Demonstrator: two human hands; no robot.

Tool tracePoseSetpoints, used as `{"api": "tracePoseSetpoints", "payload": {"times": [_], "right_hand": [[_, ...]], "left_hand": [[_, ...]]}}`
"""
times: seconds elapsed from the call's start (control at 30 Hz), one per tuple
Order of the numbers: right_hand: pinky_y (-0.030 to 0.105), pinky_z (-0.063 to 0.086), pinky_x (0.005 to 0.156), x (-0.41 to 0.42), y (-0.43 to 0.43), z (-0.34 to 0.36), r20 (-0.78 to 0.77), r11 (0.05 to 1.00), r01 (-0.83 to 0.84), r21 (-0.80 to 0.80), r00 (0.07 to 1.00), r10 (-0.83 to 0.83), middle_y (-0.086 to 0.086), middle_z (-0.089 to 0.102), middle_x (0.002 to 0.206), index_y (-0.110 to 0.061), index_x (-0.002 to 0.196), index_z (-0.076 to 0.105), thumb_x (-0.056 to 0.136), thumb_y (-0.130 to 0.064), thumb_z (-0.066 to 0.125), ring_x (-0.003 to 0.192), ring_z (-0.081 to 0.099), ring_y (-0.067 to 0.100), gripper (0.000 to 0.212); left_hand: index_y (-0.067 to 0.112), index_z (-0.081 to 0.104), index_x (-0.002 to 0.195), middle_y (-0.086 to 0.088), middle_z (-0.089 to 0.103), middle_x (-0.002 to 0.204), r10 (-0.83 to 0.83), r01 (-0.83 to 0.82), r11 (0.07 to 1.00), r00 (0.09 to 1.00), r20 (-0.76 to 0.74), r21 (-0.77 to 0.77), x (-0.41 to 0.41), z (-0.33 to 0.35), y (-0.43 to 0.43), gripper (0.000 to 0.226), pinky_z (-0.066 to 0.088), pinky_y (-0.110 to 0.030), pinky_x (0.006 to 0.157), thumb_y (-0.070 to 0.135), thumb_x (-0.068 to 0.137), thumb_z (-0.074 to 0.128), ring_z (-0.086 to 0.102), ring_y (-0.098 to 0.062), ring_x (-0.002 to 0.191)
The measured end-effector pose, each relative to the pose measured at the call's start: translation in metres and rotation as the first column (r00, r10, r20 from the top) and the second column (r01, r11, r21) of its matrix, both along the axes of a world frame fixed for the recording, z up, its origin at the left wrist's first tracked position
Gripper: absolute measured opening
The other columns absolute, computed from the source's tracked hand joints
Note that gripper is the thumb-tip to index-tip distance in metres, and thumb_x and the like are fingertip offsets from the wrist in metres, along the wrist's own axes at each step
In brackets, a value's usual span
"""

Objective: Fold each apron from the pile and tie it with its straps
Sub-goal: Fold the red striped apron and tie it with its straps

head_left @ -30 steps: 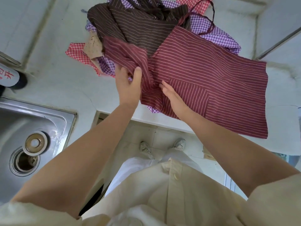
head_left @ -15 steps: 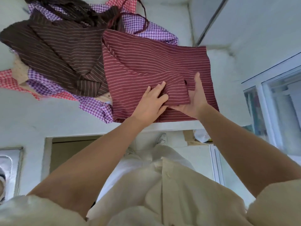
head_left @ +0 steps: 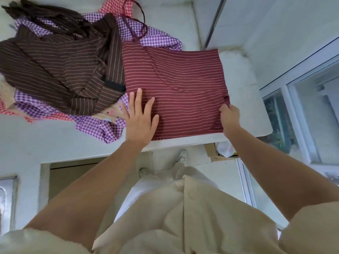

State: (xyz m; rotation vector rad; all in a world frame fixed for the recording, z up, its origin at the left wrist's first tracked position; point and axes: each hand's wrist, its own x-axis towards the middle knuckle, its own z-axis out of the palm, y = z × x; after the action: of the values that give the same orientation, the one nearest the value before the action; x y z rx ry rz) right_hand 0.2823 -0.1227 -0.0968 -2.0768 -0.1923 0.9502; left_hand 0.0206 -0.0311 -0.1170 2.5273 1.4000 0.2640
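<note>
A dark red striped apron (head_left: 176, 85) lies folded in half on the white counter (head_left: 244, 99), its thin strap (head_left: 135, 21) looping away at the far end. My left hand (head_left: 140, 117) lies flat with spread fingers on the apron's near left part. My right hand (head_left: 230, 118) pinches the apron's near right edge. To the left sits the pile: a brown striped apron (head_left: 55, 70) on top of purple checked (head_left: 99, 125) and red checked (head_left: 113, 8) ones.
The counter's front edge runs just under my hands, with floor and my shoes below. A steel sink's corner (head_left: 7, 197) shows at the lower left. A window frame (head_left: 297, 110) and wall stand close on the right. A cardboard box (head_left: 212, 153) sits under the counter.
Both hands slid apart along the red apron's near edge, the left one leftward and flattening, the right one rightward to the edge. The fold lies smoother.
</note>
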Motion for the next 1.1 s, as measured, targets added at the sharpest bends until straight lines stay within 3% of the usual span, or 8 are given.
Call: {"api": "tracePoseSetpoints", "payload": {"times": [0.17,0.23,0.3,0.4,0.63,0.77,0.9,1.1], "right_hand": [[0.040,0.052,0.074,0.010,-0.003,0.003,-0.076,1.000,-0.006,0.014,0.997,0.007,0.008,0.060,0.080,-0.014,0.078,0.056,0.088,-0.020,0.044,0.077,0.056,0.024,0.017],[0.038,0.056,0.079,0.011,-0.002,0.006,-0.092,0.999,-0.036,0.033,0.995,0.039,0.003,0.070,0.089,-0.015,0.089,0.064,0.093,-0.033,0.055,0.081,0.066,0.022,0.020],[0.036,0.056,0.083,0.012,-0.002,0.004,-0.068,0.996,-0.086,0.023,0.994,0.087,0.002,0.071,0.099,-0.016,0.100,0.066,0.096,-0.039,0.058,0.090,0.068,0.020,0.024],[0.042,0.054,0.093,0.014,-0.004,0.000,0.008,0.993,-0.115,-0.025,0.993,0.115,0.005,0.069,0.106,-0.015,0.108,0.064,0.102,-0.025,0.049,0.101,0.065,0.027,0.019],[0.037,0.052,0.090,0.006,-0.008,0.001,0.069,0.982,-0.187,0.010,0.980,0.186,0.004,0.068,0.111,-0.016,0.114,0.063,0.104,-0.022,0.043,0.102,0.064,0.024,0.023],[0.039,0.055,0.084,0.001,-0.004,0.000,0.198,0.961,-0.258,-0.096,0.942,0.273,0.009,0.071,0.096,-0.007,0.100,0.068,0.096,-0.031,0.054,0.090,0.066,0.027,0.028],[0.032,0.050,0.083,0.007,-0.006,0.002,0.344,0.936,-0.316,-0.152,0.871,0.350,-0.002,0.066,0.093,-0.014,0.101,0.066,0.096,-0.036,0.056,0.087,0.062,0.018,0.024],[0.044,0.053,0.092,0.021,-0.017,0.001,0.269,0.938,-0.321,-0.129,0.899,0.345,0.006,0.068,0.105,-0.012,0.102,0.060,0.093,-0.028,0.063,0.098,0.064,0.025,0.018]], "left_hand": [[0.009,0.031,0.144,-0.023,0.023,0.152,0.240,-0.207,0.955,0.960,0.144,-0.213,-0.002,-0.001,0.000,0.060,0.022,-0.053,0.117,0.043,0.098,0.048,0.025,-0.035,0.140],[0.004,0.029,0.143,-0.020,0.032,0.144,0.373,-0.298,0.905,0.899,0.231,-0.303,0.003,0.007,0.001,0.064,0.031,-0.044,0.113,0.041,0.097,0.051,0.035,-0.031,0.132],[0.004,0.028,0.142,-0.017,0.040,0.139,0.545,-0.385,0.793,0.795,0.267,-0.472,0.006,0.013,0.004,0.062,0.035,-0.031,0.105,0.040,0.098,0.050,0.043,-0.028,0.127],[0.011,0.041,0.135,-0.007,0.057,0.126,0.726,-0.412,0.596,0.643,0.243,-0.689,0.005,0.013,0.015,0.054,0.044,-0.034,0.093,0.048,0.097,0.050,0.056,-0.024,0.113],[0.014,0.041,0.124,-0.004,0.058,0.114,0.709,-0.507,0.682,0.634,0.309,-0.528,-0.005,0.013,0.019,0.040,0.053,-0.036,0.088,0.037,0.096,0.057,0.060,-0.019,0.098],[0.009,0.033,0.133,-0.011,0.055,0.131,0.721,-0.552,0.646,0.668,0.185,-0.527,-0.016,0.004,0.014,0.060,0.050,-0.044,0.096,0.045,0.093,0.060,0.059,-0.027,0.111],[0.000,0.021,0.146,-0.021,0.028,0.155,0.618,-0.558,0.700,0.786,-0.014,-0.445,-0.011,0.000,0.012,0.086,0.043,-0.048,0.103,0.056,0.091,0.055,0.045,-0.039,0.132],[-0.002,0.031,0.136,-0.025,0.039,0.139,0.580,-0.585,0.750,0.806,-0.118,-0.309,0.001,-0.002,0.013,0.076,0.045,-0.049,0.096,0.053,0.090,0.058,0.043,-0.041,0.127]]}}
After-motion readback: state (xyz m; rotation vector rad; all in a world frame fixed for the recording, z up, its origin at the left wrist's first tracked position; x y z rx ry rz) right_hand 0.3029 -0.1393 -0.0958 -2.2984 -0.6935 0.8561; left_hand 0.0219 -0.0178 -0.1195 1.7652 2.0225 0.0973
